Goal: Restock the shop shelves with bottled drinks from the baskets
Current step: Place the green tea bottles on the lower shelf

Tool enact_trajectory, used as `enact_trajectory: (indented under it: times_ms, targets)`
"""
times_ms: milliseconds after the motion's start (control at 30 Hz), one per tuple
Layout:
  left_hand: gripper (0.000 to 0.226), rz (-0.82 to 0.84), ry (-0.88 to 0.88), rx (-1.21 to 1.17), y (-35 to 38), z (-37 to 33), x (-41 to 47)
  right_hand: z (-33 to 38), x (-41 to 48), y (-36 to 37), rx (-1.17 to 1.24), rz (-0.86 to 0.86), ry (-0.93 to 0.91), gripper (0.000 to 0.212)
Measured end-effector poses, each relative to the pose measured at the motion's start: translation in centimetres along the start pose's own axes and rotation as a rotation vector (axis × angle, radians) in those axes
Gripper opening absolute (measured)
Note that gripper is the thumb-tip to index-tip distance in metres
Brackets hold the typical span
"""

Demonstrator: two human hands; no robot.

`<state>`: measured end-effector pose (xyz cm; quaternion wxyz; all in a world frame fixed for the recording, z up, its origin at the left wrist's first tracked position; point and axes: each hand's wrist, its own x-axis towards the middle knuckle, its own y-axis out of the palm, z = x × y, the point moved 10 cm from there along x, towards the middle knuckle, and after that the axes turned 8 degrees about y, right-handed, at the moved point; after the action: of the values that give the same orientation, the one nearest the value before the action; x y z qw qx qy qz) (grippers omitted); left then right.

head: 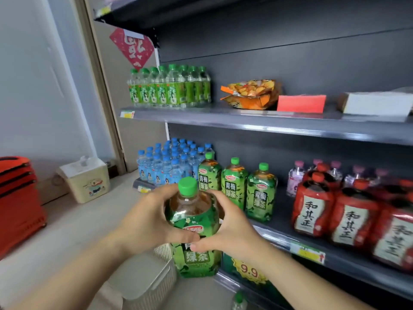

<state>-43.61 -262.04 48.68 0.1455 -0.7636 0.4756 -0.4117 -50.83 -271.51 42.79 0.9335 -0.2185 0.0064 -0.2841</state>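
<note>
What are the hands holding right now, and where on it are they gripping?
The left hand and right hand both grip one green tea bottle around its shoulder, below the green cap.

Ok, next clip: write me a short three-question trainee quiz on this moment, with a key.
1. True or false: the left hand and right hand both hold the big green tea bottle.
2. On the lower shelf, what stands directly right of the row of green tea bottles? A red bottles; B blue-capped water; C snack bags.
3. Fill in: ___ green tea bottles already stand in that row.
Key: 1 true; 2 A; 3 three.
</note>
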Motion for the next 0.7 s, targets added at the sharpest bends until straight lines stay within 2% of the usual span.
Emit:
enact_trajectory:
  times_ms: [300,467,633,700]
  targets:
    - [0.066,0.033,-0.003,-0.086,5.7,2.6,4.4,-5.7,1.8,-4.2,-0.017,-0.049,0.077,0.089]
    - [0.068,0.023,-0.079,-0.109,7.8,4.9,6.1,-8.8,3.6,-5.2,-0.074,0.002,0.165,0.112]
    - [0.067,0.014,-0.072,-0.043,10.0,6.0,7.7,-11.0,4.3,-6.3,-0.059,-0.046,0.179,0.102]
    - [0.064,0.012,-0.086,-0.055,10.7,6.5,8.4,-11.7,4.3,-7.4,-0.050,-0.030,0.180,0.112]
